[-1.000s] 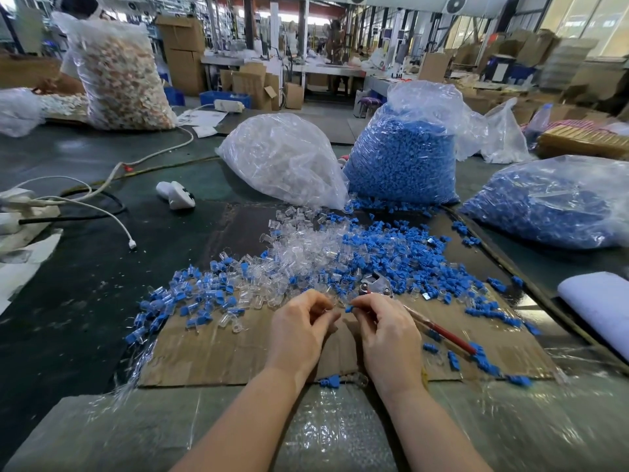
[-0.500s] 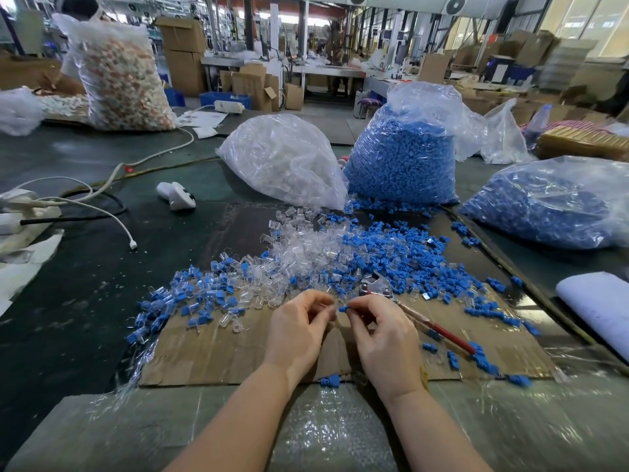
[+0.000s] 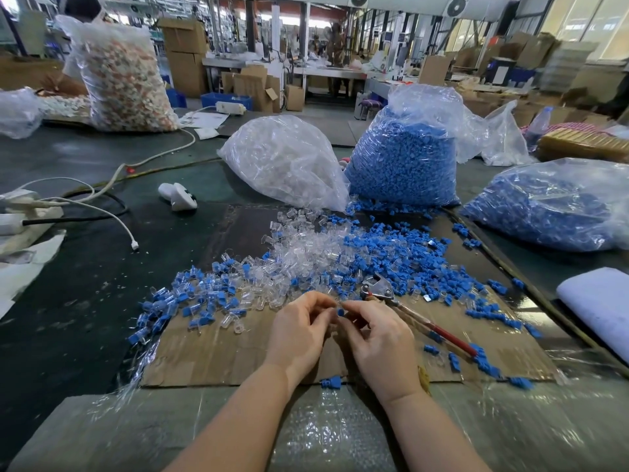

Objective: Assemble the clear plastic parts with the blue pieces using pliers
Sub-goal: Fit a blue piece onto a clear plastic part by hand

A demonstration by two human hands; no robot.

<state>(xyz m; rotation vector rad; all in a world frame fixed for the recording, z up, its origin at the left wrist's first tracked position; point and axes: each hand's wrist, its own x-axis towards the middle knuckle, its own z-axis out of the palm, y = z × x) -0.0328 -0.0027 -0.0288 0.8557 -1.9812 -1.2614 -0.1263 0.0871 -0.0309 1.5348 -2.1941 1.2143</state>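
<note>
Two bare hands meet at lower centre of the frame, over a sheet of brown cardboard [image 3: 218, 356]. The left hand [image 3: 299, 330] has its fingers curled inward, their tips against something small that the fingers hide; whether that is a clear part cannot be told. The right hand [image 3: 377, 338] is curled as well, its thumb and forefinger pinching a small blue piece [image 3: 340, 312] that sits right between the two sets of fingertips. Just right of the right hand lie the pliers [image 3: 408, 310], resting on the cardboard and held by neither hand: the grey metal head points toward the upper left, and the red handle runs down toward the lower right among stray blue bits. Above the hands, in the middle of the frame, spreads a loose heap of clear plastic parts [image 3: 299, 253], small see-through cups, mixed on its right side with a scatter of blue pieces [image 3: 408, 253]. Left of centre lies a looser band of joined pieces [image 3: 183, 298], clear with blue inside. Farther up stand a bag of clear parts [image 3: 286, 158] and, touching it on the right, a bag of blue pieces [image 3: 405, 158]; a third bag with blue contents [image 3: 551, 206] lies at the right edge.
</note>
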